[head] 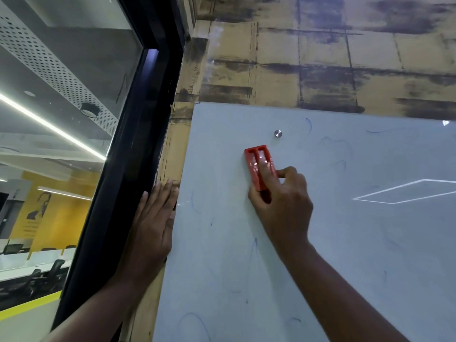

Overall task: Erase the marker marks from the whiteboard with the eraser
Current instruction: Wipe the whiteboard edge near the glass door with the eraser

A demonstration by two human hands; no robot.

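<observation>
A pale grey whiteboard (357, 230) fills the right and lower part of the view. Faint blue marker strokes (254, 250) remain on it in several spots, among them near the top by the mounting stud and low on the left. My right hand (283, 206) grips a red plastic eraser (257, 161) and presses it flat on the board near the upper left corner. My left hand (151, 225) lies flat, fingers straight, on the wall strip beside the board's left edge.
A round metal mounting stud (278, 133) sits just above and right of the eraser. A dark window frame (133, 154) runs diagonally on the left, with an office behind the glass. A tan, smudged wall (320, 58) rises above the board.
</observation>
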